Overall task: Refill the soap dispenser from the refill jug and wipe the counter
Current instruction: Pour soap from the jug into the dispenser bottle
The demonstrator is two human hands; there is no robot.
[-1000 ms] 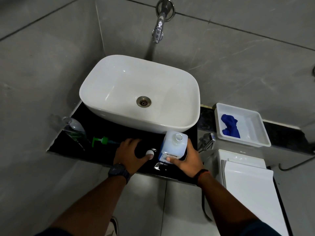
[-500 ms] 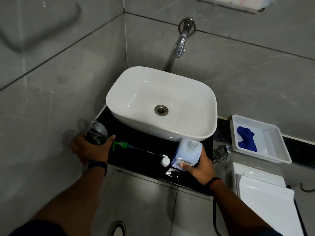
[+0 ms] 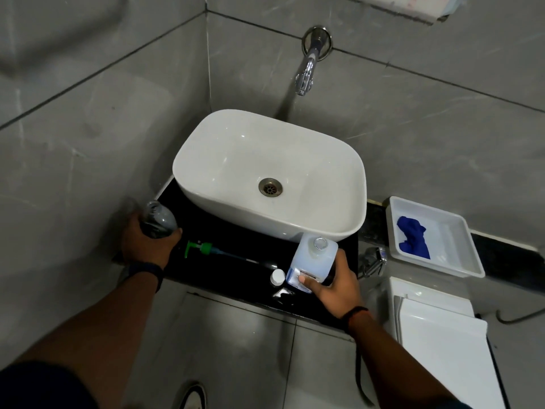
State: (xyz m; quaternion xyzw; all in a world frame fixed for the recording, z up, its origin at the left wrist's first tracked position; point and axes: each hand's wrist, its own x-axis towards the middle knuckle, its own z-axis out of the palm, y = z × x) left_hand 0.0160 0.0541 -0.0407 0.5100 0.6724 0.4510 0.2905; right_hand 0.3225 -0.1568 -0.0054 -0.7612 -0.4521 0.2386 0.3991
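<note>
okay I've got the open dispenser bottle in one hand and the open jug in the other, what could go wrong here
The refill jug is uncapped at the counter's front edge; a nudge from your right hand could spill it. The dispenser bottle's mouth looks narrow, so pouring may overflow. The white cap and pump lie loose and could get knocked off.

Black counter (image 3: 236, 249): basin (image 3: 269, 175), pump (image 3: 203, 249), cap (image 3: 277, 277)

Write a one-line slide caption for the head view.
Left hand grips open dispenser, right hand holds uncapped jug.
</note>
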